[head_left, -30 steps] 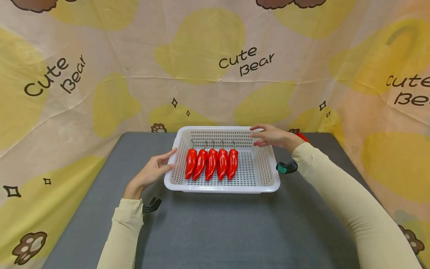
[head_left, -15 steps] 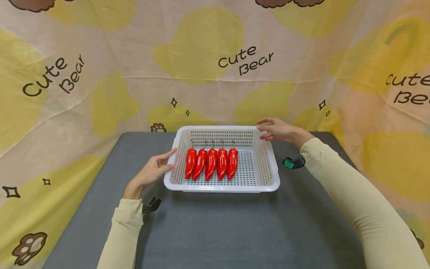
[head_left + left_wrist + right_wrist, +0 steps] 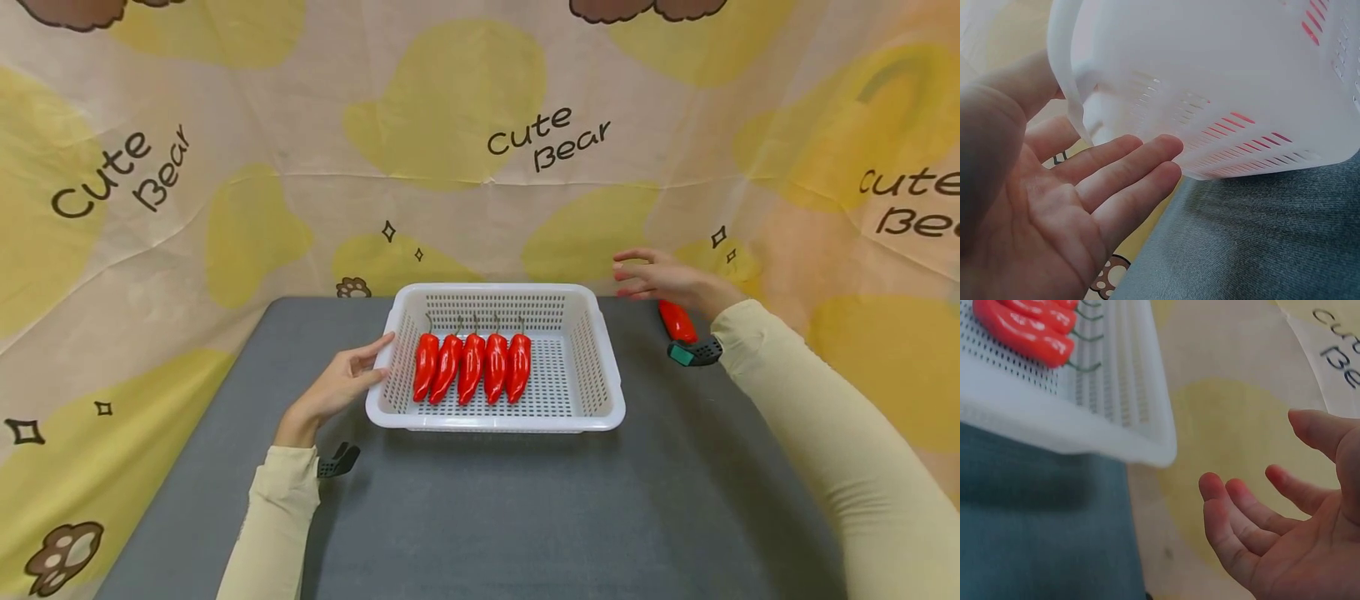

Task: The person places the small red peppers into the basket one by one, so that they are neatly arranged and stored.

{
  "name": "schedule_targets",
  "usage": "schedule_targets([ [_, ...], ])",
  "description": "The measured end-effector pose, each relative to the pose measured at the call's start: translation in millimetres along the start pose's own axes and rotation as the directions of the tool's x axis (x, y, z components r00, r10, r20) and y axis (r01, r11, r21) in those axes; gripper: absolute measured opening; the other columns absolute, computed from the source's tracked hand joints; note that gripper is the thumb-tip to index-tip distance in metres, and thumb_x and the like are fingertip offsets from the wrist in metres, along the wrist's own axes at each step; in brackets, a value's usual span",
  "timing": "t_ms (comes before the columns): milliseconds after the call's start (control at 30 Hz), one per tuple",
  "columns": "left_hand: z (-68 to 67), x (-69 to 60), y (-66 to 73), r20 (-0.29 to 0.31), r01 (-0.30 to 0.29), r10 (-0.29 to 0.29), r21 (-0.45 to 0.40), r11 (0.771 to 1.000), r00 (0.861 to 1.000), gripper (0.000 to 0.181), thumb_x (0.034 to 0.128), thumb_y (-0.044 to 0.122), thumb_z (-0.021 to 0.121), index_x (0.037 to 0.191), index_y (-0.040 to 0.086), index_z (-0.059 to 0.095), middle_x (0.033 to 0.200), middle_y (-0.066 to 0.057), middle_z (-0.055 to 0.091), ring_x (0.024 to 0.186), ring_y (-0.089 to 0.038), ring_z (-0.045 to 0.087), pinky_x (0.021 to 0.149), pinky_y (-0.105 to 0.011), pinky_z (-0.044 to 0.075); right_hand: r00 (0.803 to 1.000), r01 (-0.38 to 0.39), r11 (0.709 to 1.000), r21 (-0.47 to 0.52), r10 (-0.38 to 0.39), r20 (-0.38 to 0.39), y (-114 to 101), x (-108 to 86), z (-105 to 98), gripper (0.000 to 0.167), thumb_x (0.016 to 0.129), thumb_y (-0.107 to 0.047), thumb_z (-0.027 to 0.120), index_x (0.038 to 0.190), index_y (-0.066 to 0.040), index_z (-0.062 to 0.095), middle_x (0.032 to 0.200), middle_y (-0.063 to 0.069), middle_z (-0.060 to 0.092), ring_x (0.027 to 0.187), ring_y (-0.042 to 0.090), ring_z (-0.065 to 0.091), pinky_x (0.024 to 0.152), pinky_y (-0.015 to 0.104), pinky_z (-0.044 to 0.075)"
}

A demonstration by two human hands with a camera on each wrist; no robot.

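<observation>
A white perforated plastic basket (image 3: 577,417) stands mid-table and holds a row of several glossy red chili peppers (image 3: 472,367) with green stems. My left hand (image 3: 341,383) holds its left rim. The left wrist view has the thumb and forefinger of that hand (image 3: 1066,194) at the rim, while the other fingers lie along the outer wall. To the right of the basket hovers my right hand (image 3: 667,279), holding nothing, its fingers loosely bent in the right wrist view. Partly hidden by that wrist and its camera, another red chili pepper (image 3: 677,321) lies at the back right.
The dark grey table (image 3: 495,517) ends at the back against a hanging cloth (image 3: 450,108) printed with yellow patches and "Cute Bear" lettering. Small black wrist cameras protrude beneath both wrists.
My right hand has moved right and slightly up, from above the basket's right end to beside it. The lone chili pepper shows more now. The left hand and basket have stayed put.
</observation>
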State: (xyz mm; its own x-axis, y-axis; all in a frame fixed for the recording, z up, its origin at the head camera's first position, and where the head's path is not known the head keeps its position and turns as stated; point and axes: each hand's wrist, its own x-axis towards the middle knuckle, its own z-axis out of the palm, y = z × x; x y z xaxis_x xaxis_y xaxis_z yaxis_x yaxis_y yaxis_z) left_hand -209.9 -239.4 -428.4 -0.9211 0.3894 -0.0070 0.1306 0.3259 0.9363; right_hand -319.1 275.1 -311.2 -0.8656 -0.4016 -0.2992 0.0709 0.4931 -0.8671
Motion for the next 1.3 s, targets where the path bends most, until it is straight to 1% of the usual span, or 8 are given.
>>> schedule_targets([
  [233,1.4,-0.8,-1.4,0.004,0.006,-0.006,-0.050,0.999,1.000,0.065,0.0996,0.007,0.058,0.159,0.009,0.032,0.158,-0.025,0.040,0.130,-0.035,0.057,0.089,-0.022,0.056,1.000,-0.007,1.000,-0.004,0.007,-0.006,19.8,-5.9,-18.4,0.069,0.108,-0.037,0.039,0.159,0.001,0.012,0.158,0.030,0.027,0.098,-0.001,0.064,0.093,0.021,0.052],
  [333,1.7,-1.2,-1.9,0.001,0.006,-0.006,-0.040,0.999,1.000,0.065,0.0998,0.008,0.058,0.159,0.009,0.031,0.158,-0.024,0.040,0.130,-0.038,0.057,0.089,-0.021,0.056,1.000,-0.020,1.000,-0.009,0.020,-0.011,30.7,-6.6,-26.0,0.070,0.108,-0.038,0.038,0.159,0.001,0.011,0.159,0.031,0.025,0.100,0.001,0.065,0.104,0.031,0.051],
  [467,1.6,-1.8,-2.2,0.001,0.005,-0.005,-0.034,0.999,1.000,0.065,0.1000,0.009,0.058,0.159,0.009,0.031,0.159,-0.023,0.038,0.132,-0.042,0.054,0.090,-0.022,0.056,0.999,-0.031,0.999,-0.013,0.031,-0.008,45.6,-9.7,-34.1,0.069,0.109,-0.037,0.037,0.160,0.000,0.009,0.163,0.033,0.016,0.129,0.031,0.057,0.120,0.058,0.032],
  [533,1.3,-1.8,-2.0,0.002,0.005,-0.005,-0.033,0.999,1.000,0.065,0.1001,0.009,0.058,0.159,0.009,0.031,0.160,-0.023,0.038,0.132,-0.043,0.054,0.090,-0.022,0.056,0.999,-0.037,0.999,-0.017,0.037,-0.003,53.7,-12.3,-37.1,0.068,0.110,-0.035,0.038,0.161,-0.001,0.009,0.165,0.032,0.012,0.143,0.046,0.040,0.121,0.063,0.024],
  [600,0.8,-1.6,-1.7,0.001,0.004,-0.004,-0.029,1.000,1.000,0.065,0.1001,0.010,0.058,0.159,0.009,0.031,0.159,-0.023,0.038,0.132,-0.043,0.054,0.090,-0.022,0.056,0.999,-0.045,0.999,-0.025,0.045,-0.003,62.7,-15.0,-40.1,0.067,0.110,-0.033,0.039,0.161,0.000,0.009,0.166,0.031,0.009,0.148,0.053,0.025,0.121,0.064,0.023],
  [900,-0.1,-0.7,0.2,-0.007,0.008,-0.008,-0.033,0.999,1.000,0.064,0.1002,0.010,0.058,0.159,0.010,0.032,0.160,-0.021,0.037,0.135,-0.043,0.052,0.091,-0.023,0.056,0.993,-0.106,0.992,-0.065,0.102,-0.056,105.0,-21.0,-52.5,0.067,0.109,-0.025,0.045,0.160,0.003,0.011,0.166,0.031,0.010,0.148,0.053,0.024,0.120,0.065,0.025],
  [1100,0.9,-1.0,0.7,-0.002,0.021,-0.021,-0.025,0.999,1.000,0.064,0.1003,0.011,0.058,0.159,0.011,0.031,0.161,-0.021,0.037,0.133,-0.045,0.054,0.093,-0.029,0.058,0.984,-0.156,0.985,-0.080,0.147,-0.102,128.3,-26.1,-49.8,0.073,0.107,-0.019,0.049,0.161,0.000,0.003,0.162,0.039,0.005,0.147,0.057,0.018,0.118,0.067,0.027],
  [1300,1.5,-1.1,1.3,-0.007,0.026,-0.027,-0.020,0.999,1.000,0.064,0.1003,0.011,0.058,0.159,0.012,0.032,0.160,-0.021,0.039,0.131,-0.045,0.056,0.093,-0.032,0.058,0.970,-0.216,0.968,-0.131,0.196,-0.146,146.0,-27.1,-43.7,0.085,0.104,-0.023,0.054,0.159,0.004,-0.005,0.157,0.046,0.007,0.143,0.059,0.026,0.114,0.066,0.034],
])
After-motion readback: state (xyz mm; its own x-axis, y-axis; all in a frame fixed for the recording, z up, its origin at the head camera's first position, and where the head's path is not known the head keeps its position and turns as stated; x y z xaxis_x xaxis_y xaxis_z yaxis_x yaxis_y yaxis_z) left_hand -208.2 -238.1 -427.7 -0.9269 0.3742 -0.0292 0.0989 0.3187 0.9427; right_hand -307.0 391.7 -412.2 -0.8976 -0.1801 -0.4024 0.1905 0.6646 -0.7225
